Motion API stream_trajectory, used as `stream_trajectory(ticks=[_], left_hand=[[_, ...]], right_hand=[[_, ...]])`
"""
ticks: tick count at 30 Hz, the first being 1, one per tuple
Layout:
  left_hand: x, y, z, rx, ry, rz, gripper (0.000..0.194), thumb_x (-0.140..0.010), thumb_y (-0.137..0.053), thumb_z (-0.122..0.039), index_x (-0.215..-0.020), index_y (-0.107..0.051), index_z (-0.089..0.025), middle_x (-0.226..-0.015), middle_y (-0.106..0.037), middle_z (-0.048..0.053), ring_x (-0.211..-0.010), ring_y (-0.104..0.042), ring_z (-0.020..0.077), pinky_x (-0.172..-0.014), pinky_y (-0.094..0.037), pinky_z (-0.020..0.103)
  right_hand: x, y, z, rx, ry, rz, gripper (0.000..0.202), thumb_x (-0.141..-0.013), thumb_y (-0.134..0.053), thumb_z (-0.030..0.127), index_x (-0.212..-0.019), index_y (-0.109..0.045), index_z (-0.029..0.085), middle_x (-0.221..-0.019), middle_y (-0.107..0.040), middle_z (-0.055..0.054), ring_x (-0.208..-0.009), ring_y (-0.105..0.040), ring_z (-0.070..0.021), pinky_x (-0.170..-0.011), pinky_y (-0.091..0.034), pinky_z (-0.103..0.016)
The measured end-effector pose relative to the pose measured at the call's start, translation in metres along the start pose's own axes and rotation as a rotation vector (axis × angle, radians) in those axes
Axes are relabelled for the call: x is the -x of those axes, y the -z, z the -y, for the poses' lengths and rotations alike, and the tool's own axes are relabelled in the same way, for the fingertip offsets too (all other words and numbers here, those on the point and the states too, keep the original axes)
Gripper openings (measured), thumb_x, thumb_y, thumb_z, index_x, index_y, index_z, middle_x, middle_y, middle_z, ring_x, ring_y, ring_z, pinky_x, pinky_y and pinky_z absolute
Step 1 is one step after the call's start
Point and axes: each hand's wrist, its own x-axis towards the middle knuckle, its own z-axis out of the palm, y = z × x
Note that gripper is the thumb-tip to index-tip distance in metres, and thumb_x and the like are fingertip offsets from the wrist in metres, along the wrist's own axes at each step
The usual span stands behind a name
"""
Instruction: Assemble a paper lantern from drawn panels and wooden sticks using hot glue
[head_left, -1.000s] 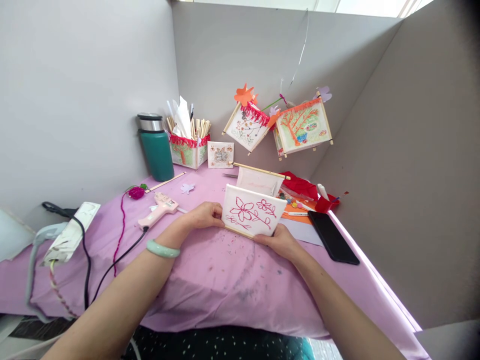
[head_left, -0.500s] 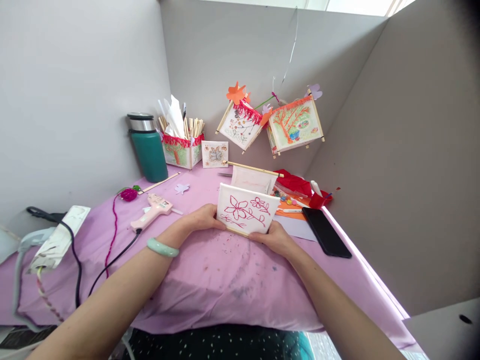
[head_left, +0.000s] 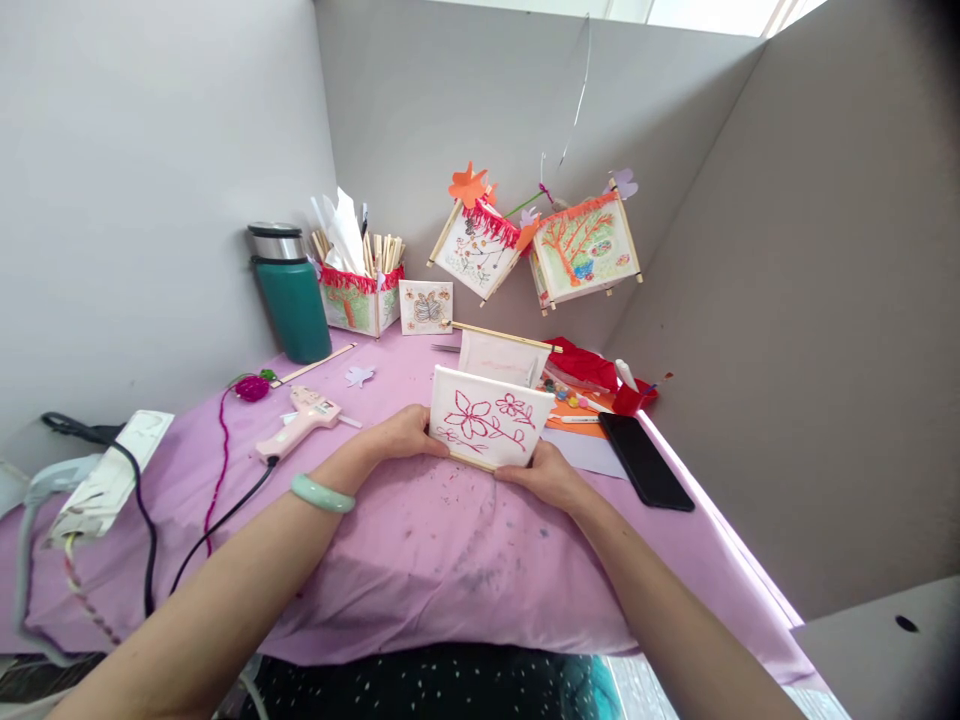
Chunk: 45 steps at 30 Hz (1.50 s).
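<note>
A small white canvas panel (head_left: 489, 415) with red flower line drawings leans upright, a thin wooden stick along its lower edge. My left hand (head_left: 411, 433) grips its lower left corner, and my right hand (head_left: 546, 475) pinches the lower right corner, thumbs to the front. Right behind it rises another pale panel (head_left: 502, 358) with a wooden stick (head_left: 502, 337) along its top; whether the two panels are joined is hidden. A green bangle (head_left: 322, 493) circles my left wrist.
Left are a pink glue gun (head_left: 300, 425), a power strip (head_left: 112, 475), magenta yarn (head_left: 252, 388) and a green bottle (head_left: 291, 300). A stick-filled box (head_left: 352, 305) stands behind. Decorated panel lanterns (head_left: 585, 250) hang above. A black phone (head_left: 645, 460) and red cloth (head_left: 581, 365) lie right.
Both hands keep the same hold on the flower panel. The whole view has shifted slightly, with everything a little further left; nothing else visibly differs.
</note>
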Motion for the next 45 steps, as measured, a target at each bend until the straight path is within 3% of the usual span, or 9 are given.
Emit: stream_trajectory(ticks=[10, 20, 29, 41, 45], left_hand=[[-0.001, 0.0, 0.002, 0.016, 0.008, -0.001, 0.045, -0.061, -0.072, -0.027, -0.103, -0.068, -0.014, -0.107, -0.071, 0.004, -0.102, -0.063, 0.0267, -0.09, -0.048, 0.035], [0.006, 0.004, 0.0, 0.051, -0.119, -0.016, 0.057, -0.06, -0.074, -0.023, -0.115, -0.059, -0.016, -0.12, -0.064, 0.008, -0.109, -0.058, 0.0249, -0.094, -0.044, 0.035], [0.011, 0.008, -0.004, -0.028, -0.08, -0.013, 0.044, -0.062, -0.072, -0.026, -0.104, -0.065, -0.016, -0.099, -0.07, 0.003, -0.094, -0.061, 0.0216, -0.078, -0.047, 0.028], [0.008, 0.005, -0.002, 0.035, -0.121, -0.009, 0.041, -0.063, -0.069, -0.017, -0.103, -0.063, -0.014, -0.108, -0.069, 0.006, -0.099, -0.062, 0.0217, -0.088, -0.047, 0.033], [0.008, 0.006, -0.002, 0.077, -0.111, 0.021, 0.042, -0.062, -0.071, -0.02, -0.103, -0.063, -0.013, -0.11, -0.068, 0.007, -0.101, -0.061, 0.0229, -0.09, -0.047, 0.034]], right_hand=[[0.001, -0.001, 0.004, 0.027, -0.011, -0.01, 0.046, -0.065, -0.076, 0.026, -0.11, -0.067, 0.023, -0.113, -0.068, -0.003, -0.105, -0.063, -0.0263, -0.093, -0.049, -0.042], [0.007, 0.005, 0.014, 0.043, -0.009, 0.041, 0.046, -0.065, -0.074, 0.025, -0.111, -0.065, 0.021, -0.114, -0.068, -0.004, -0.104, -0.062, -0.0274, -0.09, -0.05, -0.042], [0.007, 0.007, 0.011, 0.083, 0.031, 0.054, 0.042, -0.068, -0.071, 0.024, -0.11, -0.065, 0.022, -0.115, -0.067, -0.004, -0.105, -0.062, -0.0273, -0.091, -0.049, -0.042], [0.009, 0.006, 0.016, 0.057, 0.026, 0.034, 0.044, -0.068, -0.071, 0.025, -0.112, -0.064, 0.021, -0.117, -0.067, -0.004, -0.108, -0.06, -0.0275, -0.094, -0.047, -0.043], [0.007, 0.005, 0.015, 0.064, 0.021, 0.048, 0.045, -0.069, -0.071, 0.026, -0.113, -0.064, 0.022, -0.116, -0.067, -0.004, -0.105, -0.061, -0.0268, -0.091, -0.047, -0.042]])
